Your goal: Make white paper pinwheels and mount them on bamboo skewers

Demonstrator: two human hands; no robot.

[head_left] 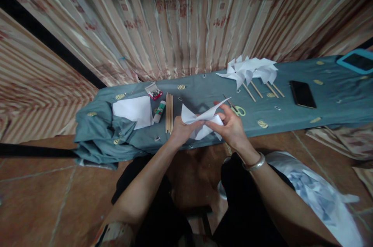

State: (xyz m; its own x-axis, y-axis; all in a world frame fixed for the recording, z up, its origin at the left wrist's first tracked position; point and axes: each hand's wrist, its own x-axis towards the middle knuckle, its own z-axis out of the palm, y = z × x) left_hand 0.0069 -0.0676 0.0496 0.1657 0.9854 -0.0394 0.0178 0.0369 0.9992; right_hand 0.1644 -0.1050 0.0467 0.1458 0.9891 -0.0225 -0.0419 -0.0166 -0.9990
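Between my hands, above the near edge of the cloth-covered table, is a white paper pinwheel (201, 116) with its blades folded inward. My left hand (185, 130) grips its left side, thumb pressed near the centre. From the right, my right hand (231, 124) pinches it, thumb also near the centre. Whether a pin or stick is in it, I cannot tell. Just left of my hands lie several wooden sticks (169, 112), a glue stick (159, 111) and an open box of pins (154, 92). Scissors (238, 111) with light green handles lie behind my right hand.
A stack of white paper (132, 111) is at the left. Several finished pinwheels (253, 72) on sticks lie at the back right, beside a dark phone (302, 94). A blue-framed tablet (357, 61) sits at the far right. A white plastic bag (314, 192) stands on the floor.
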